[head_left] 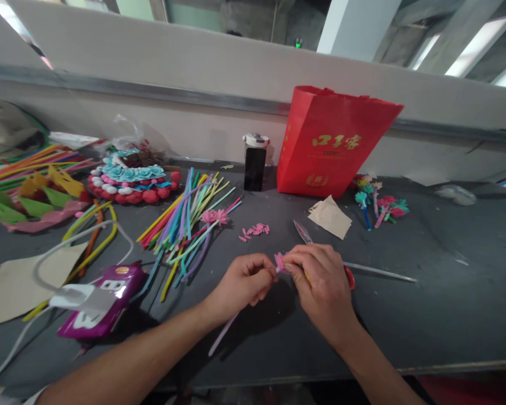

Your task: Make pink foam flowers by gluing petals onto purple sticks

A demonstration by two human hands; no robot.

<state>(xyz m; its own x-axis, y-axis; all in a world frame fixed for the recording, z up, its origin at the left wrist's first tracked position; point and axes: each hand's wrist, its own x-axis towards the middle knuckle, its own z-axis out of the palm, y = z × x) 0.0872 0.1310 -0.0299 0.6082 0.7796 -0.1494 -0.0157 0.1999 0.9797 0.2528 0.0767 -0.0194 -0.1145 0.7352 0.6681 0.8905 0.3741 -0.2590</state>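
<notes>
My left hand [245, 279] is closed around a pale pink stem [221, 335] that runs down from my fist toward the table's front edge. My right hand [320, 281] pinches a small pink paper flower [279, 262] at the stem's top, fingers pressed together. Both hands meet just above the dark table [425, 315]. Red-handled scissors [306, 233] lie under and behind my right hand, blade pointing away. Small pink petal pieces [255, 230] are scattered just beyond my hands.
A fan of coloured stems [185, 219] lies at centre left, with a purple glue gun [103, 306] and its white cord nearer me. A red bag [333, 140], black bottle [254, 162], finished flowers [379, 205], a flower cake [129, 183] and a thin metal rod [379, 272] stand around.
</notes>
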